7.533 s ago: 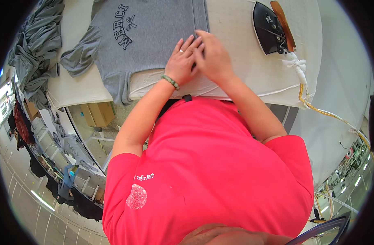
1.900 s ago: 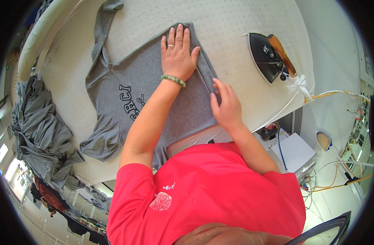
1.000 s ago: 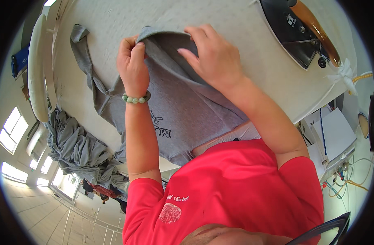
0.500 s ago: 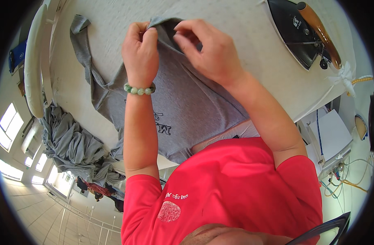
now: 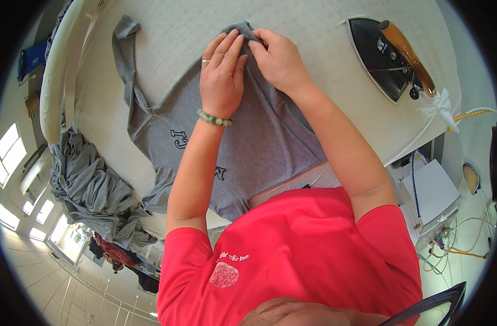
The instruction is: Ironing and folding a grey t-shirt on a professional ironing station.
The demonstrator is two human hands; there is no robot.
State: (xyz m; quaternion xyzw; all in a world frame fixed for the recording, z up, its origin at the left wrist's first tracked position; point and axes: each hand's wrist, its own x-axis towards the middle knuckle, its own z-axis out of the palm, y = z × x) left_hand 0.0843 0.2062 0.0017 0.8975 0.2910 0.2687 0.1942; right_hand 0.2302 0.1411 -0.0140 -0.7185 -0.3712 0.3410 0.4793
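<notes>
A grey sweatshirt (image 5: 254, 136) with dark outlined lettering lies spread on the pale padded ironing table (image 5: 313, 27). One of its sleeves (image 5: 128, 60) stretches twisted toward the far left. My left hand (image 5: 222, 73) rests flat on the cloth near its far edge, fingers straight out and side by side. Just to the right, my right hand (image 5: 278, 60) pinches that same edge between thumb and fingers. The fold there is partly covered by both hands.
A black iron (image 5: 381, 60) with a wooden handle stands at the far right, its yellow cord (image 5: 473, 112) running off right. Rumpled grey garments (image 5: 93, 185) are heaped at left below a long padded arm (image 5: 58, 70). A white box (image 5: 430, 187) sits lower right.
My left hand has gone from gripping the sweatshirt's far edge to lying flat on it, farther right. My right hand, loose above the cloth before, now pinches the edge.
</notes>
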